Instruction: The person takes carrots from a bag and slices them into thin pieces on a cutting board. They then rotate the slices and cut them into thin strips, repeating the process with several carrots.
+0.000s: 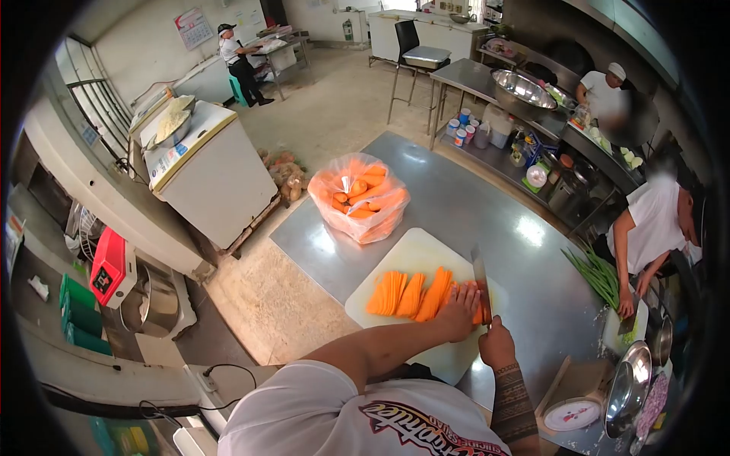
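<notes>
On a pale cutting board (408, 245), sliced carrots (389, 293) lie in several fanned rows. My left hand (458, 313) presses down on a carrot at the right end of these rows, its fingers close beside the blade. My right hand (496, 343) is closed around the handle of a knife (480, 277). The blade stands on edge against the carrot, pointing away from me. Beyond the board, a clear plastic bag (334, 216) holds several whole carrots (365, 190). Part of the carrot under my left fingers is hidden.
The board rests on a steel table (487, 201). At right, a person (646, 220) cuts green onions (595, 277) on another board. A scale (572, 414) and metal bowls (630, 387) stand near right. A white freezer (217, 178) is at left; more people work farther back.
</notes>
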